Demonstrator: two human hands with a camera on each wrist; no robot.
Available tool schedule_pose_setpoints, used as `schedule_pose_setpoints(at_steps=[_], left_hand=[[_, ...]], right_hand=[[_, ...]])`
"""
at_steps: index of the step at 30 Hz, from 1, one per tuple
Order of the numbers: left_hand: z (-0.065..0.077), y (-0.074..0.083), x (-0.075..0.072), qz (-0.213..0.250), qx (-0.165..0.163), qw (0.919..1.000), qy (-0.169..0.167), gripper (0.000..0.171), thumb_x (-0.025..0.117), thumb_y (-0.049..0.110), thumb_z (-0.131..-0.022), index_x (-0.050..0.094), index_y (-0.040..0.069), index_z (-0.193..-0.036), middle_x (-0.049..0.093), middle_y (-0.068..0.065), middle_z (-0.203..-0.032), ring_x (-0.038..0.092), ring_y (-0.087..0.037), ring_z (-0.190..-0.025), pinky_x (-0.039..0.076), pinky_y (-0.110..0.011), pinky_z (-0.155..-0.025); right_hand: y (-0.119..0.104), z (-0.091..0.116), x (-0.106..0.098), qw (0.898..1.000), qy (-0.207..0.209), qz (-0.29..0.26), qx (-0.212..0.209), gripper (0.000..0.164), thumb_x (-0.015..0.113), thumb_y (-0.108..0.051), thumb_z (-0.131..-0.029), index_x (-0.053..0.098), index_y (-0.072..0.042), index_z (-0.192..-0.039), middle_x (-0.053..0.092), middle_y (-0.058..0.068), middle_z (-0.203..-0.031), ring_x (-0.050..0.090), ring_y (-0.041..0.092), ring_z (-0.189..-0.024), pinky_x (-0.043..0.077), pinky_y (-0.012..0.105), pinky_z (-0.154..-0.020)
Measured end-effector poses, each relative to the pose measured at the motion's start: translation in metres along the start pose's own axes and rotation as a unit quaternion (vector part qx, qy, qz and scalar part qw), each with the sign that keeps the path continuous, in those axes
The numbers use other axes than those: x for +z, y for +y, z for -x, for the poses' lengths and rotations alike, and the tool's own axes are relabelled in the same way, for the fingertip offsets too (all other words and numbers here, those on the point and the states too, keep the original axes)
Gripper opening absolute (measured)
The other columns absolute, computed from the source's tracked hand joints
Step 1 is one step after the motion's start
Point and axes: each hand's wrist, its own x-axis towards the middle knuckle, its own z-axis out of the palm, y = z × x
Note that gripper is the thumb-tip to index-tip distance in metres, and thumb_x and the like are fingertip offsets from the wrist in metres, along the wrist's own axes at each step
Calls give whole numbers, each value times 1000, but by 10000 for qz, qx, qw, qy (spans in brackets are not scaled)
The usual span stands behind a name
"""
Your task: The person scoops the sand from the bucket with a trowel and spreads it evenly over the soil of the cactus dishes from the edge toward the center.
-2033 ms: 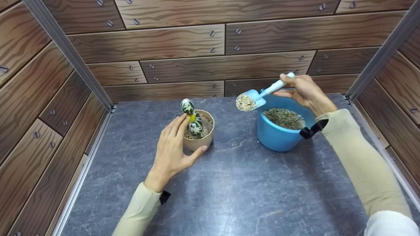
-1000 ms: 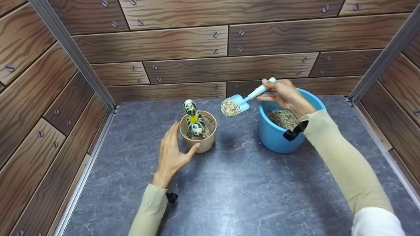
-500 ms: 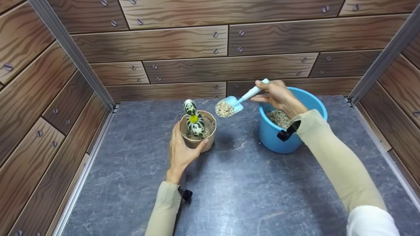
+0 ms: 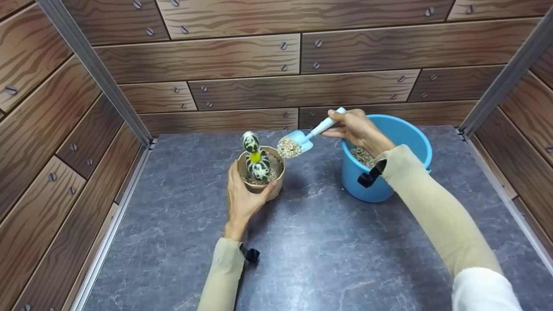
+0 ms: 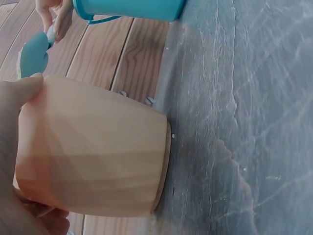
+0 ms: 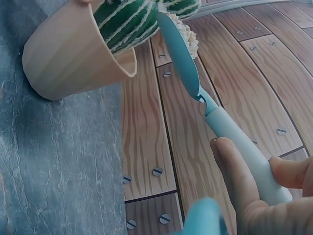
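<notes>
My left hand grips the near left side of a beige flowerpot, thumb on one side and fingers round the other. In the pot stands a green-and-white striped cactus with a yellow flower. With my right hand I hold a small light-blue trowel by its pale handle. Its blade carries a heap of pale grit and hangs at the pot's right rim in the head view. Whether blade and rim touch, I cannot tell.
A blue bucket with more grit inside stands to the right, partly under my right forearm. Wood-patterned walls with metal corner posts enclose the dark marbled table at the back and sides.
My right hand has carried the loaded trowel leftward from above the bucket to the pot's rim. The left hand has moved from beside the cactus to grip the pot.
</notes>
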Motion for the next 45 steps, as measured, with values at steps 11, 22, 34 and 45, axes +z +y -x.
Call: schedule_pose_setpoints(at_steps=[11,22,34,45], left_hand=[[1,0,0,155,-118,9998,-53,127,96,57,-70,32,-3,-163,45,-23,-160,51,-39,-145,42,-53,-123],[-1,-1,-5,105,-195,9997,-89,123,94,57,-72,33,-2,-162,46,-21,-160,51,-38,-145,42,-52,-123],[1,-1,-3,195,-167,9996,-89,124,96,55,-70,34,-2,-162,48,-22,-159,53,-38,-143,43,-54,-122],[0,-1,-6,186,-215,9995,-163,125,95,55,-71,32,-2,-163,46,-24,-161,52,-39,-145,42,-53,-123]], right_hand=[[1,-3,7,9997,69,199,87,28,59,-19,-110,55,7,-121,71,16,-98,81,30,-83,64,38,-92],[2,-7,12,9996,33,258,72,35,58,-18,-110,51,10,-129,65,18,-107,81,29,-84,64,39,-93],[4,-9,17,9991,18,405,87,34,59,-19,-110,52,8,-128,61,21,-114,81,28,-85,64,38,-93],[4,-10,23,9977,-83,665,90,37,58,-20,-111,55,9,-133,60,24,-119,81,26,-87,64,36,-92]])
